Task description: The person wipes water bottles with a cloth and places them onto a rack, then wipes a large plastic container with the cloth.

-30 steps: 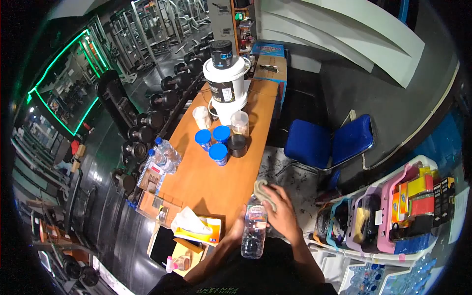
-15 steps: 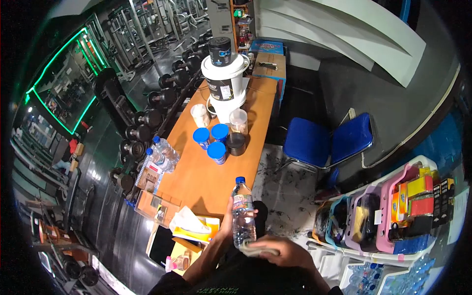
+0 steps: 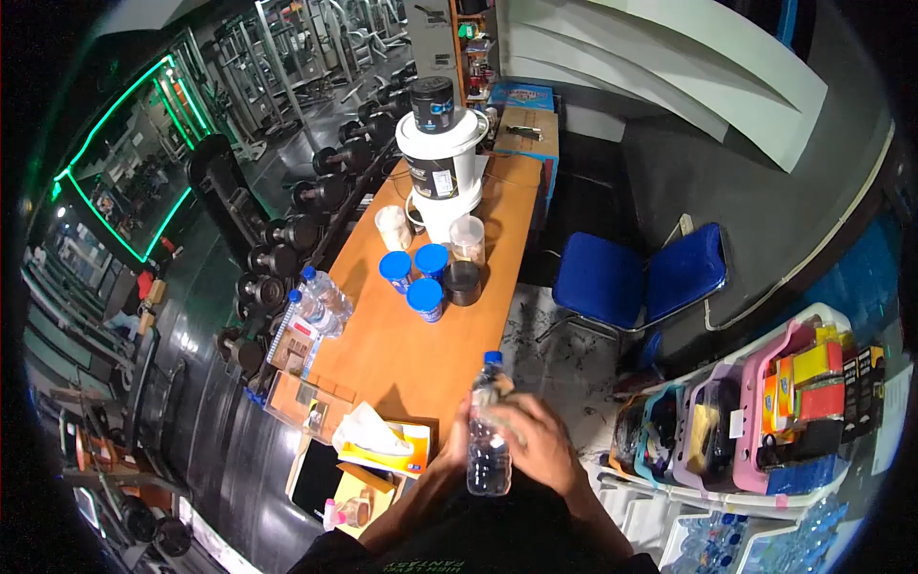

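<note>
Between left hand (image 3: 459,436) and right hand (image 3: 538,442), capped bottle (image 3: 489,471) and, apparently, cloth (image 3: 488,396).

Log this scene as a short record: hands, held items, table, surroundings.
left_hand: grips the bottle's side
right_hand: holds cloth against bottle's upper part, blurred
bottle: clear plastic, blue cap on
cloth: pale, partly hidden by fingers
table: wooden; three blue-lidded tubs, tissue box
surroundings: blue chair, dumbbells

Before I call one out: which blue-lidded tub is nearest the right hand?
The front tub, closest to the right hand; the left tub and rear tub stand farther up the table.
</note>
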